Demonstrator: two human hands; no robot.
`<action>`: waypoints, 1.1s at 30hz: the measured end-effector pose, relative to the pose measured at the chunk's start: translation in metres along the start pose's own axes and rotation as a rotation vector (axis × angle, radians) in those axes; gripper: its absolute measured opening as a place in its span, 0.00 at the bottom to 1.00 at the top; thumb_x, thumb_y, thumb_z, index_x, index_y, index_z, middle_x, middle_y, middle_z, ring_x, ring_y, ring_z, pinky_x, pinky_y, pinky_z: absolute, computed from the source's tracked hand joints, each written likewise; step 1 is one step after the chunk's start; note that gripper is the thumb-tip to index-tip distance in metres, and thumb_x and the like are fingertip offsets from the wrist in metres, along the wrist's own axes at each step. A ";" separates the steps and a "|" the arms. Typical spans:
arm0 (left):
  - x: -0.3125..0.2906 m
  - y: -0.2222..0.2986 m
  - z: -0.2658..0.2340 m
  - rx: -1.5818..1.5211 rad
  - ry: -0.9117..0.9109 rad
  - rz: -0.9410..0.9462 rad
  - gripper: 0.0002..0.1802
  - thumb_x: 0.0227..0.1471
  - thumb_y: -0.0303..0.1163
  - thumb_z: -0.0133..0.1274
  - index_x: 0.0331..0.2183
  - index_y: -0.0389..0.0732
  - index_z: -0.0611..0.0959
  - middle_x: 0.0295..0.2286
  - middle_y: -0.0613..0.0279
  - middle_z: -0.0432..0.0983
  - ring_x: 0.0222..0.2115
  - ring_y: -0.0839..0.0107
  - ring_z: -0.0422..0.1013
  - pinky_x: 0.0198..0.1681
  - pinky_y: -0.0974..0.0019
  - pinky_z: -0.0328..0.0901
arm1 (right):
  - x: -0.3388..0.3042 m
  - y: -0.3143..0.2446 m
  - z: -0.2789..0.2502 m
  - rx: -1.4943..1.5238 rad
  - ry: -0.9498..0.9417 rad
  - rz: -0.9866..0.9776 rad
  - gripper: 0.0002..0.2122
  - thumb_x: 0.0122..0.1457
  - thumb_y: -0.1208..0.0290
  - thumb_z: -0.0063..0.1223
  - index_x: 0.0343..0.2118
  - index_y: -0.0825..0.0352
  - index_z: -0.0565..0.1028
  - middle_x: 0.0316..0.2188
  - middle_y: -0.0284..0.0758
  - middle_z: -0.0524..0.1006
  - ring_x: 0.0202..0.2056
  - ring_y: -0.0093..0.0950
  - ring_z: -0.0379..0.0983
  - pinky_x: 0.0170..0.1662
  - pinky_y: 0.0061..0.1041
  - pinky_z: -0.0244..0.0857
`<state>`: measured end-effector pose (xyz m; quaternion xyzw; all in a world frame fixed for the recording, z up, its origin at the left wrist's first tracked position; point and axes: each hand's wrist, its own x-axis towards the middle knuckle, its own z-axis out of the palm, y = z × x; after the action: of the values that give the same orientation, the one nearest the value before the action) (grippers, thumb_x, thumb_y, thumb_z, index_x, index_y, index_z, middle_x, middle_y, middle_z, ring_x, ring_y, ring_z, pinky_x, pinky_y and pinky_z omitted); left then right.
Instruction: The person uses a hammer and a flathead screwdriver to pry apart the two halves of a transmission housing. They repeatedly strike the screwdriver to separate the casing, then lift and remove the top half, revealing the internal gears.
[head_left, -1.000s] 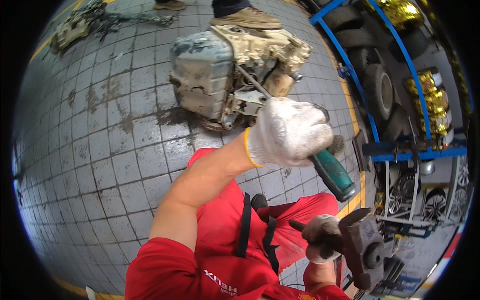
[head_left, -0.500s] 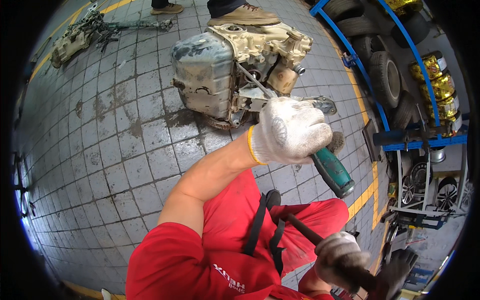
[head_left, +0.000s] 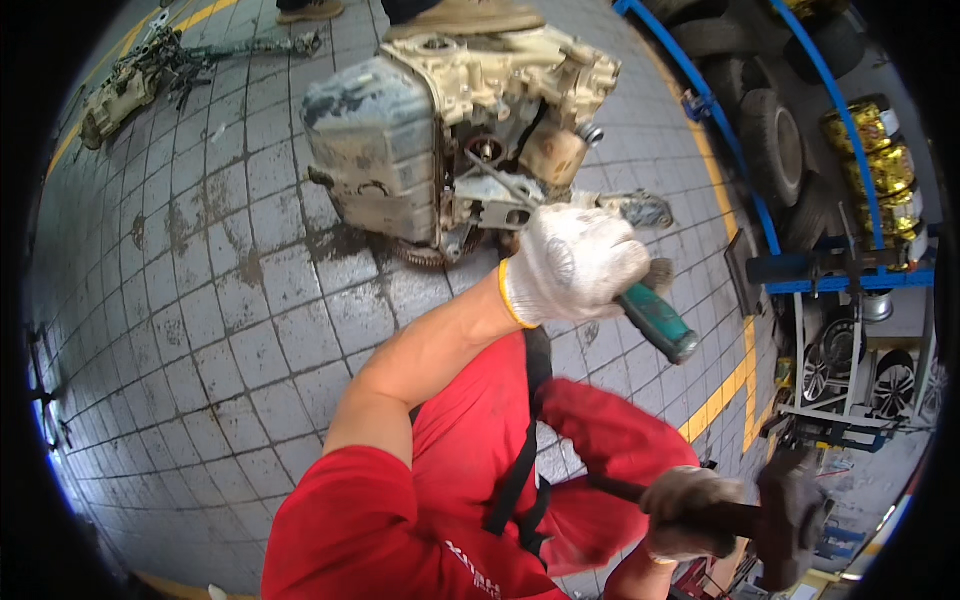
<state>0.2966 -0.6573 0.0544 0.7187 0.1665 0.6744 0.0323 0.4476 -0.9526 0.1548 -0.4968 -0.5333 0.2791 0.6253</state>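
Note:
An engine block [head_left: 500,85] with a dented grey oil pan [head_left: 370,150] stands on the tiled floor in front of me. My left hand [head_left: 580,262], in a white knit glove, is closed round a green-handled screwdriver [head_left: 658,325]. Its thin metal shaft [head_left: 500,178] slants up and left toward the seam between pan and block; whether the tip touches is unclear. Low at the right, my gloved right hand [head_left: 695,510] is closed round the shaft of a hammer [head_left: 790,520]. The dark hammer head is slightly blurred and well away from the screwdriver's butt end.
Another person's boot [head_left: 465,18] rests on top of the engine. A greasy mechanical assembly [head_left: 125,90] lies on the floor at far left. Along the right, a blue rack [head_left: 745,165] holds tires [head_left: 770,150], and wheel rims [head_left: 893,385] sit below.
The view has shifted, with the engine now a little further left and the screwdriver tip looking farther from the seam. My right hand and the hammer have swung slightly; the head shows more clearly.

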 end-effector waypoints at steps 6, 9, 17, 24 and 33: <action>0.022 0.051 -0.014 -0.020 -0.079 0.028 0.14 0.45 0.46 0.67 0.23 0.51 0.78 0.21 0.70 0.65 0.19 0.71 0.70 0.19 0.63 0.63 | 0.030 0.024 -0.043 -0.046 0.122 -0.116 0.34 0.69 0.26 0.56 0.40 0.62 0.67 0.21 0.31 0.68 0.15 0.26 0.65 0.19 0.29 0.64; 0.035 0.073 -0.019 -0.168 -0.101 0.023 0.15 0.32 0.46 0.60 0.26 0.50 0.81 0.23 0.69 0.67 0.21 0.71 0.69 0.19 0.65 0.60 | 0.034 0.033 -0.030 -0.062 0.310 -0.047 0.35 0.71 0.25 0.51 0.38 0.62 0.68 0.24 0.31 0.69 0.21 0.24 0.68 0.26 0.28 0.66; 0.048 0.060 -0.042 -0.104 -0.151 0.131 0.20 0.25 0.47 0.55 0.27 0.52 0.84 0.23 0.72 0.67 0.21 0.72 0.71 0.19 0.64 0.60 | 0.051 0.048 -0.029 0.306 0.192 0.020 0.37 0.71 0.22 0.46 0.39 0.62 0.70 0.18 0.33 0.71 0.15 0.27 0.70 0.19 0.28 0.69; 0.048 0.046 -0.061 -0.111 -0.255 0.122 0.27 0.28 0.58 0.62 0.32 0.53 0.86 0.27 0.69 0.74 0.23 0.62 0.76 0.22 0.56 0.68 | 0.043 0.049 -0.027 0.137 0.233 -0.062 0.35 0.71 0.25 0.50 0.39 0.64 0.69 0.20 0.33 0.72 0.16 0.27 0.69 0.23 0.29 0.69; 0.032 0.041 -0.067 -0.116 -0.234 0.183 0.25 0.27 0.54 0.63 0.31 0.53 0.86 0.27 0.69 0.73 0.24 0.64 0.75 0.22 0.57 0.68 | 0.022 0.062 -0.028 0.081 0.003 -0.211 0.32 0.74 0.36 0.54 0.41 0.70 0.67 0.23 0.36 0.70 0.21 0.32 0.69 0.26 0.32 0.65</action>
<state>0.2407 -0.6990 0.1025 0.8013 0.0564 0.5947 0.0312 0.4911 -0.9208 0.1079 -0.4125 -0.5700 0.2323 0.6715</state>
